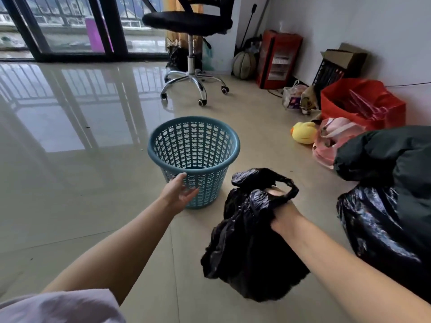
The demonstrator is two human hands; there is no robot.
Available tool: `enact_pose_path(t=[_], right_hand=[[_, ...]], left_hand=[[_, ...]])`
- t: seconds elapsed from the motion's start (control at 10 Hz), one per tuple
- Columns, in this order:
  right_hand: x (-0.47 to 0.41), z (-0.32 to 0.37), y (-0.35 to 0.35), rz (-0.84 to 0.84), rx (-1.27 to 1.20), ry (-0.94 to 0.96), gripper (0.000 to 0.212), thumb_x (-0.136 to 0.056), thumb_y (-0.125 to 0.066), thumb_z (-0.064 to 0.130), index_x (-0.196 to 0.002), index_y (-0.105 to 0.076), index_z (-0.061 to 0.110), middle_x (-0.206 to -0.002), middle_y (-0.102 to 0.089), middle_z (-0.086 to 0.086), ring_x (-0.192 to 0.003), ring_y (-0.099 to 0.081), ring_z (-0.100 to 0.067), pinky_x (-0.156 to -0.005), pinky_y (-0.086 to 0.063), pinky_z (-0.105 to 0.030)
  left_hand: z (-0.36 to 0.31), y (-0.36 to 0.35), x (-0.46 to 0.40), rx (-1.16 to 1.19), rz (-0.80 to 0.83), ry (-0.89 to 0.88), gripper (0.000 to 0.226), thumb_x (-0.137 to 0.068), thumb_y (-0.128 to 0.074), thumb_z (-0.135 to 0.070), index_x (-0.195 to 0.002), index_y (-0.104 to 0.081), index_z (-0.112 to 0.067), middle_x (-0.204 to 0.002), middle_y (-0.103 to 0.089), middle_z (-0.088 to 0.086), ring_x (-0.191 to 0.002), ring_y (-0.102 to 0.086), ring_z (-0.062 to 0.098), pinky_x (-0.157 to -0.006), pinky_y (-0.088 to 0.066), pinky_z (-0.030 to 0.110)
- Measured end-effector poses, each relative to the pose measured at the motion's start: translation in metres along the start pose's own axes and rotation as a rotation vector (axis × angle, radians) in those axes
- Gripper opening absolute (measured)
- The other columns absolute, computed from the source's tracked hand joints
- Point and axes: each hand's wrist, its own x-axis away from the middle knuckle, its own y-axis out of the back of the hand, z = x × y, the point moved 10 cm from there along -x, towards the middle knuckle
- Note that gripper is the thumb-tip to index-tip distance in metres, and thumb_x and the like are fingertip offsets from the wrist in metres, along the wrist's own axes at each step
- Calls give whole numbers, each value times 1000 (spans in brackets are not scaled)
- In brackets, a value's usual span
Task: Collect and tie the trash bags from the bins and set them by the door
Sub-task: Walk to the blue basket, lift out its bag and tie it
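A blue perforated plastic bin (194, 145) stands on the tiled floor, with no bag inside it. My left hand (178, 194) is open, its fingers relaxed against the bin's near left wall. My right hand (283, 214) grips the gathered neck of a black trash bag (247, 248), which hangs just right of the bin; the bag's handle loops stick up above my fist. A second, larger black bag (377, 229) sits at the right edge.
A black office chair (191, 54) on castors stands behind the bin. Along the right wall lie a red mini fridge (277, 59), a red bag (361, 103), a pink bag (331, 141), a yellow plush toy (303, 132). Glass doors (70, 29) at the back.
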Motion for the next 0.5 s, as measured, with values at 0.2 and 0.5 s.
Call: enact_pose_path(t=[0.2,0.5], right_hand=[[-11,-43,-31,113,39,-86,25,-95,-44,9,-116,-58,11,-90,-64,-7,-72,-59,-18,-53,-50,-25],[0,-26,-67,249,273,-77,22,-95,-39,4,-92,-54,20,-80,-59,-2,-71,-56,-12,-48,-50,-23]], left_hand=[[11,-43,58,-609,190,-43,41,-98,-46,-29,-134,-46,-11,-131,-55,14,-121,-53,27,-105,-42,42],[-19,-102,137,-1632,265,-1081,32,-87,-61,-27,-117,-63,-15,-134,-51,6,-123,-47,24,-108,-37,41]])
